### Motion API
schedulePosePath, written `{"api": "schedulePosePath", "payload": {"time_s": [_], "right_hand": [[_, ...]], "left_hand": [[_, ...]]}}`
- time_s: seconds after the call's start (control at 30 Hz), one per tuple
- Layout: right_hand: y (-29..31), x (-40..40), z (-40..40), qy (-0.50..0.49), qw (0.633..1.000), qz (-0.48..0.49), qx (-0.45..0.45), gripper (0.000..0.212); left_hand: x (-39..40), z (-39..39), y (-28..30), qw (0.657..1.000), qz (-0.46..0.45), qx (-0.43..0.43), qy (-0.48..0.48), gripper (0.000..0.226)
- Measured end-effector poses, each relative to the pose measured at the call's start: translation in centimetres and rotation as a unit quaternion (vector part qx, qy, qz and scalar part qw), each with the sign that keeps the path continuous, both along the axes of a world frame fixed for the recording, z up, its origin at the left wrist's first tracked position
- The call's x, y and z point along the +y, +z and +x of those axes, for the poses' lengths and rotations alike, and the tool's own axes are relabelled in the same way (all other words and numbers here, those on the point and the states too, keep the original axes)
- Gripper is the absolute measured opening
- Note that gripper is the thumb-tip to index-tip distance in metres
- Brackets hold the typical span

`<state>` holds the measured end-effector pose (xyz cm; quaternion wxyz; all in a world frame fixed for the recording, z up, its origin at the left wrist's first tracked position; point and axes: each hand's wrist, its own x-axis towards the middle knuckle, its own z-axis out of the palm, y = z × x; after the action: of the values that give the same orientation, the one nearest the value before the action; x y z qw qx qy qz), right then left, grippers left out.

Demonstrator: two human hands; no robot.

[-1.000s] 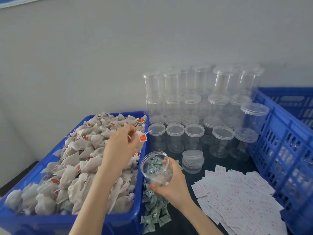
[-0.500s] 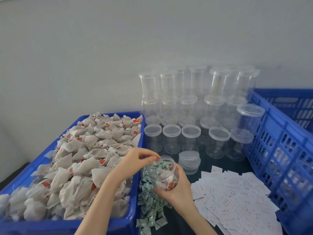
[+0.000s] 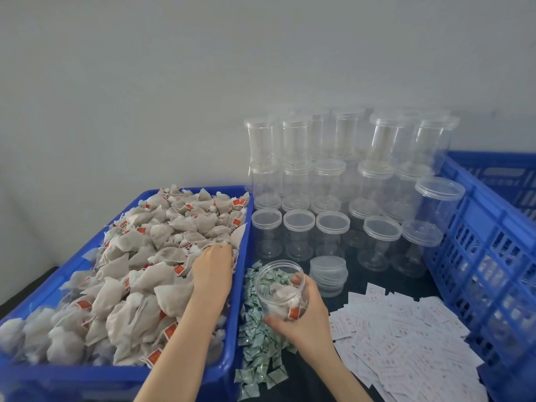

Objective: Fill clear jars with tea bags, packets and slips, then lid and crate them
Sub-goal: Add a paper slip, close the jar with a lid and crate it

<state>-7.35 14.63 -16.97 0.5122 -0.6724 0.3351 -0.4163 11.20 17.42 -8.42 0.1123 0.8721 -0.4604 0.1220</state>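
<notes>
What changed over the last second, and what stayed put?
The left hand dropped a tea bag into the jar, then went back onto the tea bags in the bin. The right hand still grips the jar above the green packets; everything else is unmoved.

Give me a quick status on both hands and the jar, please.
Left hand down among tea bags in the bin, grip unclear. Right hand grips open jar, one tea bag inside. Nothing blocking.

tea bags (image 3: 139, 274) left | packets (image 3: 261, 343) centre | slips (image 3: 406, 338) right | jars (image 3: 333, 181) behind
</notes>
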Motion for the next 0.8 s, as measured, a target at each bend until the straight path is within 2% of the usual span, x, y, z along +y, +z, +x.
{"api": "schedulePosePath", "payload": {"time_s": [0.1,0.2,0.33,0.43,0.53,0.6,0.7,0.8], "right_hand": [[0.0,0.0,0.1,0.001,1.0,0.003,-0.001,0.09],[0.1,0.0,0.3,-0.002,1.0,0.003,0.0,0.089],[0.3,0.0,0.4,-0.004,1.0,-0.004,-0.001,0.088],[0.3,0.0,0.5,-0.002,1.0,-0.004,-0.001,0.088],[0.3,0.0,0.7,0.003,1.0,-0.004,0.005,0.088],[0.5,-0.1,0.8,0.009,1.0,-0.005,0.006,0.087],[0.5,-0.2,1.1,0.013,1.0,-0.002,0.014,0.085],[0.2,-0.1,1.4,0.016,1.0,0.009,0.017,0.083]], "left_hand": [[0.3,-0.1,-0.1,0.998,-0.049,0.004,0.027,0.014],[0.4,-0.1,0.0,0.993,-0.104,0.019,0.049,0.024],[0.5,-0.4,0.2,0.995,-0.068,-0.019,0.064,0.029],[0.6,-0.3,0.4,0.993,-0.078,-0.025,0.08,0.023],[0.7,-0.4,0.8,0.985,-0.152,-0.002,0.081,0.017],[0.7,-0.7,0.9,0.972,-0.229,0.013,0.049,0.013],[0.7,-1.1,1.1,0.942,-0.333,0.036,-0.016,0.01],[0.8,-1.5,1.6,0.903,-0.413,0.078,-0.088,0.018]]}}
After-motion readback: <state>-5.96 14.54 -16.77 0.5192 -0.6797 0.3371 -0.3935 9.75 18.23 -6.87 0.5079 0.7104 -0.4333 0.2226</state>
